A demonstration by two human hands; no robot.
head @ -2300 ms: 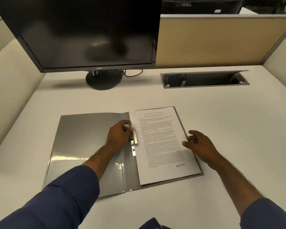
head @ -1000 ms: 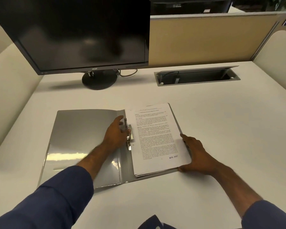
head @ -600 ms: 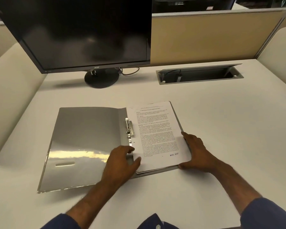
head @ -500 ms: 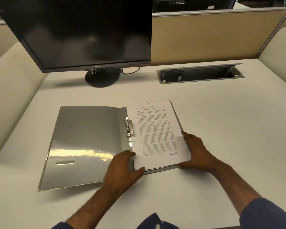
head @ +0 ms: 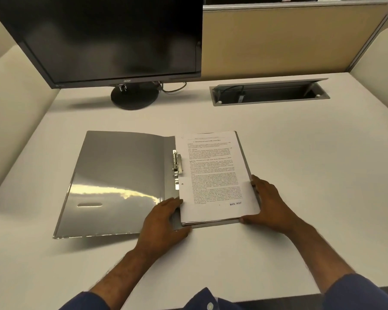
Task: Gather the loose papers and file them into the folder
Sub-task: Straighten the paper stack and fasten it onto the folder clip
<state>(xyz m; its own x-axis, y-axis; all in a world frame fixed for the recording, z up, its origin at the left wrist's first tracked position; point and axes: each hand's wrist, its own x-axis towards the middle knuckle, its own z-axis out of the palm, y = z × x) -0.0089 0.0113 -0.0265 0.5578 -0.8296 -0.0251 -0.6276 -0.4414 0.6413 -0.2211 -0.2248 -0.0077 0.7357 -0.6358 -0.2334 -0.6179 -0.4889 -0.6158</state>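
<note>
Two hands frame a stack of printed white papers (head: 213, 175) lying in the open grey plastic folder (head: 121, 182) on the white counter (head: 311, 175). Left hand (head: 164, 222) grip clasps the stack's near-left corner; right hand (head: 271, 209) grip clasps its near-right corner.

The monitor (head: 112, 39) carries "acer" on its lower bezel. The papers (head: 213, 173) hold printed text too small to read, with a blurred stamp near their bottom right corner.
</note>
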